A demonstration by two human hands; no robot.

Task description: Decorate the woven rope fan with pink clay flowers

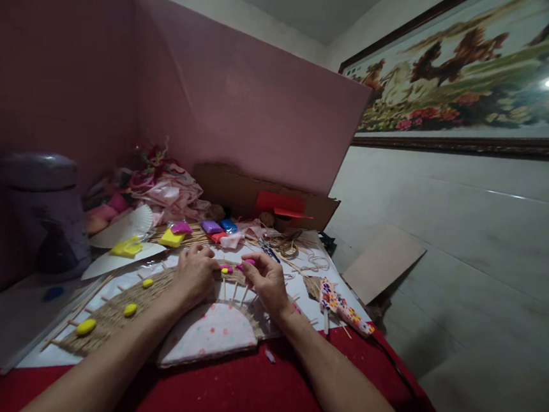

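The right hand (265,279) is pinching a small bright-pink lump of what looks like soft modelling clay (249,263) between thumb and fingertips, nearly closed on it, while the left hand (196,276) is resting with curled fingers on the curved brown band of twine-like material (111,317); its fingertips are reaching the edge of a flat pink piece with a yellow oval centre (225,270), and whether they are gripping or only steadying it, I cannot tell. For working well here, keeping the pinch light should be helping the lump hold its shape, since clay this soft is probably denting easily; letting the left hand keep bracing the band should be stopping it from sliding, and pressing each piece straight down, rather than dragging it, should be sparing the yellow centre. Keeping the wrists raised should also be protecting the thin pale wooden sticks (223,289), which are spanning the gap between the band and the white half-round panel with a floral print (210,332). The pink lump is sitting at the right fingertips, just beside and right of the flat piece; the band is extending leftward beneath the left hand, and the panel is lying nearer the body, between the forearms.
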